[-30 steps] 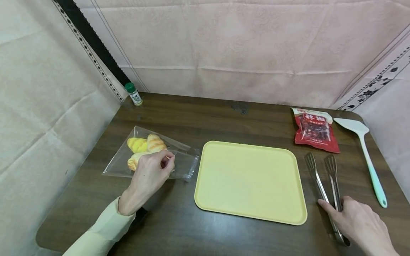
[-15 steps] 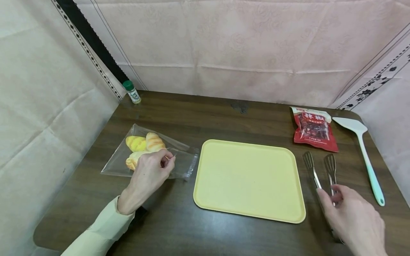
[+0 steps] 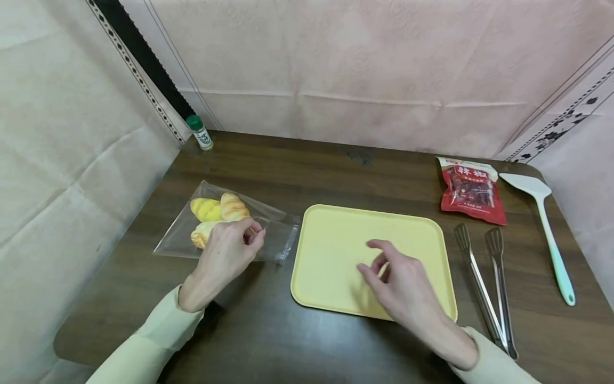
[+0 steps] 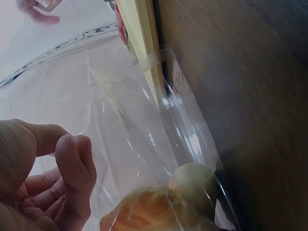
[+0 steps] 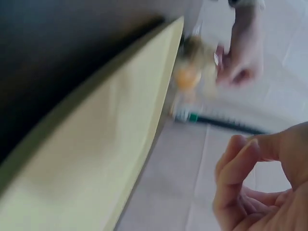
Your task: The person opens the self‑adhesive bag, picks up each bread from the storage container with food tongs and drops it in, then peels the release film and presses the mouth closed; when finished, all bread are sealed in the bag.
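Observation:
A clear plastic bag (image 3: pixel 283 242) lies on the left of the table with a yellow bread roll (image 3: pixel 205 209) and two pale brown ones inside. My left hand (image 3: pixel 230 250) pinches the upper film of the bag between thumb and forefinger, partly covering the lower roll. In the left wrist view, the lifted film (image 4: pixel 110 125) rises to those fingertips. Over the yellow tray (image 3: pixel 331 234) hovers my right hand (image 3: pixel 403 280), its fingers loosely curved and nothing in them. Metal tongs (image 3: pixel 482 288) with slotted heads lie to the right of the tray.
A red packet of dried chillies (image 3: pixel 472 194) lies at the back right. Beside it is a white turner with a mint handle (image 3: pixel 551 240). A small green-capped bottle (image 3: pixel 203 136) stands in the back left corner. Cloth walls (image 3: pixel 364 69) enclose the table.
My right hand has let go of the tongs and moved left over the tray. The tongs stay on the table. My left hand keeps its pinch on the bag.

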### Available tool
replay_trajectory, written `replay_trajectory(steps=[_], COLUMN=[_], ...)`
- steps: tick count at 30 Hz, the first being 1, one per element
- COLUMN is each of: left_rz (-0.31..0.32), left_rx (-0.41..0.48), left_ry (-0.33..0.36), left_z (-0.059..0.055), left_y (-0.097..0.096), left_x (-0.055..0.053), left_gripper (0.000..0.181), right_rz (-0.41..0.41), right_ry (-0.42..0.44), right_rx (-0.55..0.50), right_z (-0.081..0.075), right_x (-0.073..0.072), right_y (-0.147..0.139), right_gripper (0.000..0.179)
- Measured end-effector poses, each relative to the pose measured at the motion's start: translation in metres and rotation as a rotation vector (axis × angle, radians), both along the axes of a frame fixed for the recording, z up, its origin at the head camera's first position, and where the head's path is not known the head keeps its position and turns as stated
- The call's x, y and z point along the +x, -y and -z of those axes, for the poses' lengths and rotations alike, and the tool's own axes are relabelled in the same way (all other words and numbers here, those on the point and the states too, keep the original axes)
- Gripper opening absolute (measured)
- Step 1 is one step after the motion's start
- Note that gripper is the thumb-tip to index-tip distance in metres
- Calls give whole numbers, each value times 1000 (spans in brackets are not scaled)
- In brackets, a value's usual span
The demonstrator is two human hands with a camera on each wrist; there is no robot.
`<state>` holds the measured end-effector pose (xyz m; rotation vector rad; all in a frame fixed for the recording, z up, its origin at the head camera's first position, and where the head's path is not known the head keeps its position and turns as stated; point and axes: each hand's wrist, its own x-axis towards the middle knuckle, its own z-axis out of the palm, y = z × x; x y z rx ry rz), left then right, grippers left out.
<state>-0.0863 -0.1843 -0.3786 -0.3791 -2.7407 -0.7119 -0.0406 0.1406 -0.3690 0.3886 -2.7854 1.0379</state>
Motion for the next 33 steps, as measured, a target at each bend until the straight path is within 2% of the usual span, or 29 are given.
replay_trajectory(steps=[3, 6, 10, 12, 15, 19, 24, 33], left_rz=[5, 9, 10, 10, 13, 3, -13, -8], left_rx=[7, 18, 24, 23, 22, 24, 33, 30], left_ry=[-13, -25, -24, -21, -27, -16, 29, 43], left_z=[-1, -1, -1, -2, -3, -3, -4, -10], left_y=[1, 0, -1, -1, -1, 0, 1, 2], left_x=[0, -1, -3, -3, -4, -3, 1, -6], left_gripper=[9, 11, 11, 10, 9, 9, 11, 12], right_rz=[-89, -174, -252, -255, -208, -158, -135, -71], right_ry=[31, 105, 323, 449, 622, 758, 823, 790], right_rx=[-61, -128, -298, -416, -605, -797, -912, -1032], right_z=[3, 7, 16, 21, 26, 31, 36, 41], right_x=[-3, -5, -3, -2, -5, -8, -5, -12], right_y=[25, 48, 81, 98, 123, 147, 160, 177], right_gripper=[27, 23, 33, 43, 55, 51, 34, 25])
